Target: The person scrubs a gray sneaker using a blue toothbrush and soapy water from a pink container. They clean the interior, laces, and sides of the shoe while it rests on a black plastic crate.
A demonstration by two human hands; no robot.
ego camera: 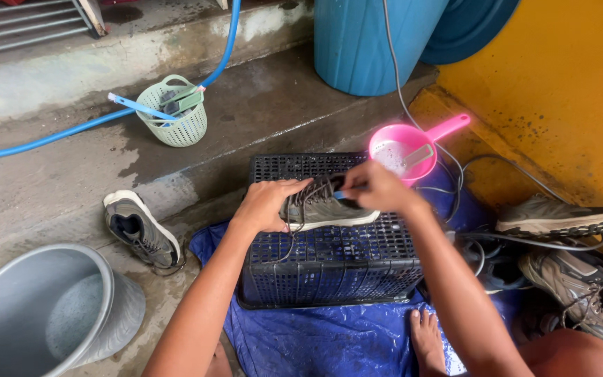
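A grey lace-up shoe [322,208] with a white sole lies on its side on top of an upturned black plastic crate [329,269]. My left hand [268,204] grips the shoe's heel end and steadies it. My right hand [378,187] is closed around a small brush with a blue handle [341,195], held against the shoe's upper near the laces. The brush head is mostly hidden by my fingers.
A pink water scoop [406,148] sits behind the crate. A second grey shoe [139,229] lies left on wet concrete, a grey bucket [50,311] nearer left. More shoes [560,218] and cables lie right. A green basket [174,112], blue hose [71,132], blue barrel [371,42] and blue tarp [315,342] surround.
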